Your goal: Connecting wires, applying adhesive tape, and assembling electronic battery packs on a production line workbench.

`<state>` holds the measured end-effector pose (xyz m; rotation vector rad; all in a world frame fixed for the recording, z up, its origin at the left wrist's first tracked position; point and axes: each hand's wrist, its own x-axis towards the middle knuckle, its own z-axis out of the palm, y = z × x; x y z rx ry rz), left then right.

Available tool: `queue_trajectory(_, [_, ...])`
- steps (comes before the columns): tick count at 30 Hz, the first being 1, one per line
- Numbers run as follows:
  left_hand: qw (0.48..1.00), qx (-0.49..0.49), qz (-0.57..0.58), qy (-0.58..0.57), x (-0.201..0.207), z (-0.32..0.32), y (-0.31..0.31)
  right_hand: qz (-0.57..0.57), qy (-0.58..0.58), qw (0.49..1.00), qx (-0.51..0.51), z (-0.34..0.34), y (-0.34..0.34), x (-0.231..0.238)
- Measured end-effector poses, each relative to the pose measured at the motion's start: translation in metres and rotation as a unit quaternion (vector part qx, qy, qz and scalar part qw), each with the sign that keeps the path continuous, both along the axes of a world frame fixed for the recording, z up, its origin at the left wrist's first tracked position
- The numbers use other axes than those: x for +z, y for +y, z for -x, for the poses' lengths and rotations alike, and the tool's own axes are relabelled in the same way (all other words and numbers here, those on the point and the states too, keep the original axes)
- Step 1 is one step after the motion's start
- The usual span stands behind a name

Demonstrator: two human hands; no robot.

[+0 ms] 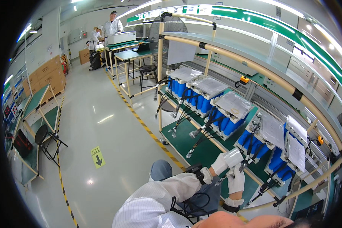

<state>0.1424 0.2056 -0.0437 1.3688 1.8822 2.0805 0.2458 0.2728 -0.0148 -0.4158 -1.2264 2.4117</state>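
Note:
My white-gloved left hand [219, 165] is closed around a whitish, shiny cylinder [233, 156] that looks like a roll of wrapping film. Just to its right, my gloved right hand [236, 180] is raised with its fingers bent up against dark cable ends [244, 165]. The fingertips are partly hidden, so the exact hold is hard to see. These cables hang from a battery pack [256, 142] of blue cells in a pale frame with a clear-covered top. It stands on the green rack shelf in front of me.
More blue battery packs [231, 112] line the shelf, their black cables [193, 131] hanging over its front rail. A cream tube frame [250, 62] crosses above. Yellow-black tape [140, 127] edges the aisle; a stool [45, 136] stands left. Two people [113, 27] are at the far benches.

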Motion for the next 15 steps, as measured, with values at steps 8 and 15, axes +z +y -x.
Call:
queue_trajectory(8, [0.989,-0.005,-0.054,-0.134,-0.008,0.009,0.013,0.037,0.028,0.998,0.035,0.007,0.008,-0.003])
queue_trajectory(15, [0.991,-0.009,-0.066,-0.118,-0.012,0.006,0.023,0.078,0.059,0.994,0.056,0.0,0.023,-0.004])
